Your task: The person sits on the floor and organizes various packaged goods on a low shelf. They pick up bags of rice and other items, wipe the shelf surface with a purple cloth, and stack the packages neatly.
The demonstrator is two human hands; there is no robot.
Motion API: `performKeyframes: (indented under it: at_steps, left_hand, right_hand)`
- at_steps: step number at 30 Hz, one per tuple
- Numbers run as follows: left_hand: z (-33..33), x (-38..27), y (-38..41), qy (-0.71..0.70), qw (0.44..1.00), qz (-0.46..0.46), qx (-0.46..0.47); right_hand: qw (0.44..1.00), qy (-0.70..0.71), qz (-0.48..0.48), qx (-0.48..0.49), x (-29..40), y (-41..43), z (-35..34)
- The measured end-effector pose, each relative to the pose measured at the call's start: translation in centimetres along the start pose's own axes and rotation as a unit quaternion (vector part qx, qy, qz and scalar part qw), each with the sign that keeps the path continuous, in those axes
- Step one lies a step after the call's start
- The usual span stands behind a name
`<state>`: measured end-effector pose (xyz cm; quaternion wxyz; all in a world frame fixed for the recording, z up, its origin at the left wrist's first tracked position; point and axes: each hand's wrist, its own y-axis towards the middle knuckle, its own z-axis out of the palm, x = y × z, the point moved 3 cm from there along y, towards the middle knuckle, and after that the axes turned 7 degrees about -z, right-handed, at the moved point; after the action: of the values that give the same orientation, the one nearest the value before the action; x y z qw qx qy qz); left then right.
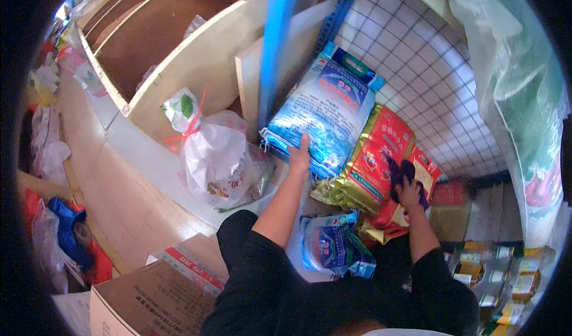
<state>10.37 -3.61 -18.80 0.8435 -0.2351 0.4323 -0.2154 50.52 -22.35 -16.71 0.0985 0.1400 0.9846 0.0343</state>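
Observation:
A stack of blue and white printed sacks (328, 112) leans at the wire mesh, with my left hand (300, 157) at its lower edge, thumb up on the front; the fingers are hidden behind the edge. To the right lie red and gold plastic packs (380, 157). My right hand (410, 194) is closed on a dark purple cloth (404, 175) lying against the red packs. Below, between my arms, a smaller blue printed bag (335, 244) rests on the floor.
A tied white plastic bag (216, 157) stands left of the sacks, by a wooden bin (192, 54). A blue metal post (277, 45) rises behind. A cardboard box (156, 296) is at the lower left, packed jars (496, 275) at the lower right, green plastic wrap (523, 90) at the right.

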Motion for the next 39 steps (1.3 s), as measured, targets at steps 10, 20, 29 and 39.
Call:
performKeyframes:
  at_steps: [10,20,29,39]
  left_hand:
    - [-2.3,-1.6,-1.0,0.050,0.997,0.026,0.043]
    - [-3.8,-2.0,-0.9,0.075,0.996,0.020,0.033]
    - [-2.0,-2.1,-2.1,0.027,0.995,0.062,0.069]
    - [-2.2,-2.0,-1.9,0.123,0.990,-0.023,0.072]
  right_hand:
    - [0.930,0.225,-0.229,-0.180,20.1,8.5,-14.3]
    - [0.880,0.450,0.049,-0.140,19.2,14.3,-9.4]
    - [0.971,0.237,-0.009,0.011,33.5,27.0,-13.0]
    - [0.922,0.162,-0.334,-0.114,41.3,14.4,-15.5]
